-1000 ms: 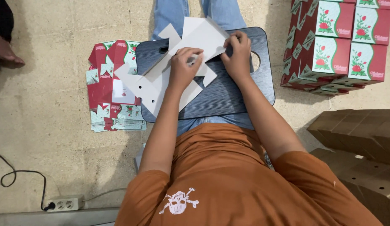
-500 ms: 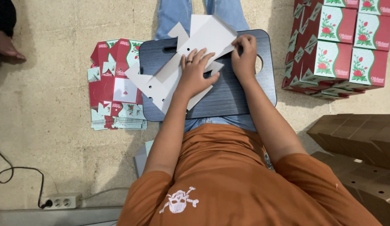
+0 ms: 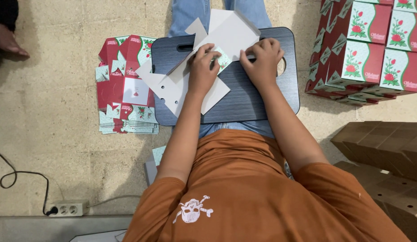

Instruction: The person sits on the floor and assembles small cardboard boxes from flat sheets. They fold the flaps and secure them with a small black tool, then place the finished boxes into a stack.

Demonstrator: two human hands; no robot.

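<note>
your left hand (image 3: 203, 67) and right hand (image 3: 261, 60) both press down on the flat white carton blank (image 3: 208, 62), grip closed on its folds, lying on the dark lap desk (image 3: 244, 96). a stack of red flat cartons (image 3: 125, 87) lies on the floor beside it.

left hand (image 3: 203, 67) pressing flat, right hand (image 3: 261, 60) curled

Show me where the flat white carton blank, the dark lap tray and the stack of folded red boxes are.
flat white carton blank (image 3: 237, 31), head view, on its bare upper panel.
dark lap tray (image 3: 257, 101), head view, on its bare ribbed surface.
stack of folded red boxes (image 3: 365, 49), head view, on a front box face.
</note>
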